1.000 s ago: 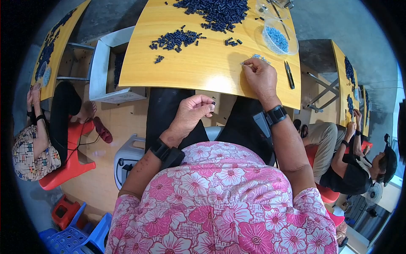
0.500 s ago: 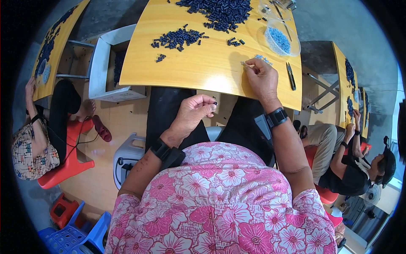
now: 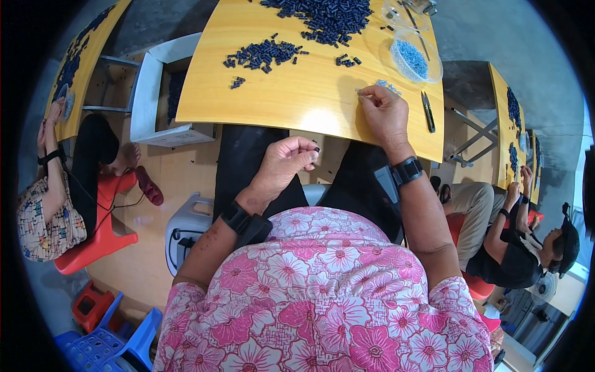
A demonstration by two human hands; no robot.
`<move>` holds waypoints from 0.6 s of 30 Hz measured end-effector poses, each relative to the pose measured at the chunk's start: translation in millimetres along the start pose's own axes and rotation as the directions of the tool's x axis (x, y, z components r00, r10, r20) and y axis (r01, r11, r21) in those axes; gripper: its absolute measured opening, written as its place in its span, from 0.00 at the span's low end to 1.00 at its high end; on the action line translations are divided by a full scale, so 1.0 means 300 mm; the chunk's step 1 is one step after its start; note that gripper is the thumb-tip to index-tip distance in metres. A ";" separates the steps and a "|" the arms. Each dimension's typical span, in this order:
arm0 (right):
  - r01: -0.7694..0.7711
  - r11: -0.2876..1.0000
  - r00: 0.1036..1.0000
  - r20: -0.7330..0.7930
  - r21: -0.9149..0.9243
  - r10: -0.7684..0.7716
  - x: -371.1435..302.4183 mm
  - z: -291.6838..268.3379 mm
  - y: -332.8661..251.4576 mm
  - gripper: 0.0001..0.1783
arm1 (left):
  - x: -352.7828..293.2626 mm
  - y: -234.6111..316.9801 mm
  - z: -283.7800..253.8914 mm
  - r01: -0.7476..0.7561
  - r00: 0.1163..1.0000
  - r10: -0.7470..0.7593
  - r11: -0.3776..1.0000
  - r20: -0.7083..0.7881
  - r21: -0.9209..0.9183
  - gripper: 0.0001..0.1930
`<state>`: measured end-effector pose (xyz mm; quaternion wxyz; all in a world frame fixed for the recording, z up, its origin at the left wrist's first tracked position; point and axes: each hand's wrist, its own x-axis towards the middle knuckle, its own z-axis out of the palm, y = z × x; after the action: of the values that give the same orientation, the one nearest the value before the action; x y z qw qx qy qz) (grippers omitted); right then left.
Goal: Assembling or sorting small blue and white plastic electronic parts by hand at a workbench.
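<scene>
My left hand [image 3: 286, 162] is above my lap, just short of the table's front edge. Its thumb and fingers pinch a small black cylindrical piece [image 3: 317, 150], whose end pokes out of the fingertips. Over the table's right part, my right hand [image 3: 385, 116] has thumb and forefinger pressed together on a tiny clear piece [image 3: 360, 91], too small to name. Beside its knuckles lies a little pile of pale blue-clear bits [image 3: 388, 85]. To the right of that hand rest black thread snips [image 3: 428, 111].
On the wooden table [image 3: 266, 105] lie a large heap of black pieces [image 3: 328, 22] and a smaller heap [image 3: 261, 56]. A clear tub of blue bits [image 3: 411, 59] stands at right. A cardboard box [image 3: 145, 105] is left of the table. People sit at tables on both sides.
My two hands keep nearly the same place and grip. The view has shifted very slightly. At left, the other person's hands have come together at the edge of their table.
</scene>
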<state>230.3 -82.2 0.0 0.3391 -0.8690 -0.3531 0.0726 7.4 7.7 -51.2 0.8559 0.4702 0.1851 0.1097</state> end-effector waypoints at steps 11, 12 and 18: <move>0.390 0.846 0.918 0.087 -0.364 -0.386 -0.018 -0.029 -0.051 0.05 | 0.004 -0.005 -0.007 -0.005 1.000 0.005 1.000 0.004 0.027 0.07; 0.370 0.842 0.927 0.092 -0.392 -0.365 -0.019 -0.027 -0.053 0.05 | 0.005 -0.007 -0.007 -0.004 1.000 0.004 1.000 0.002 0.023 0.07; 0.404 0.793 0.913 0.141 -0.456 -0.383 -0.019 -0.034 -0.087 0.04 | 0.000 0.006 -0.002 0.013 1.000 -0.012 0.999 -0.012 0.034 0.06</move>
<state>215.2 -77.8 23.8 0.1154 -0.8309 -0.5397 -0.0704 7.0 9.0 -50.0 0.8474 0.4828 0.1949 0.1041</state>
